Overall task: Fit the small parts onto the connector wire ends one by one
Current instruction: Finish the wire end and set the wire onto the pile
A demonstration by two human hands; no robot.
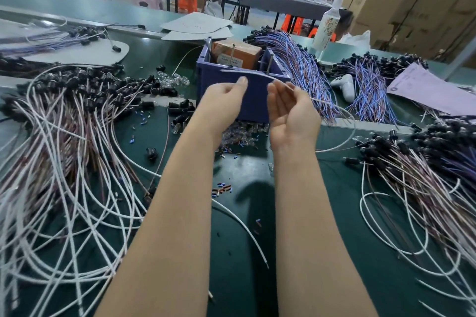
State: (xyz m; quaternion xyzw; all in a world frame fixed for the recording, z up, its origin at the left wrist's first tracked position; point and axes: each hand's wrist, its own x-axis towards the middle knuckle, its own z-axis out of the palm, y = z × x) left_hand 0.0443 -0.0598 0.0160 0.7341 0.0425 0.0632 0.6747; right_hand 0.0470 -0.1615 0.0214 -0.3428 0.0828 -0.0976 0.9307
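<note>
hold the wire tip steady, then push one small part on

the right hand (288, 110) is up in front of the person, its fingers curled round a white wire (332, 107). the wire runs out of the hand to the right, loops down and comes back onto the green table (334, 213). the left hand (224, 100) is just beside it, thumb up and fingers bent in. a pale blur runs from its thumb across to the right hand. it may be the wire's end, but it is too blurry to tell if the left hand pinches it, or a part, or nothing.

to do this step well, the person should likely hold the wire close to its tip so it does not wobble. then the part can go straight on and be pushed till it sits snug.

just behind the hands stands a blue bin (213, 80). below the hands, at the foot of the bin, lies a heap of small clear parts (244, 134). nearer the person are tiny blue and red tubes (222, 188). a big pile of wires with black connectors (98, 85) lies to the left.
</note>
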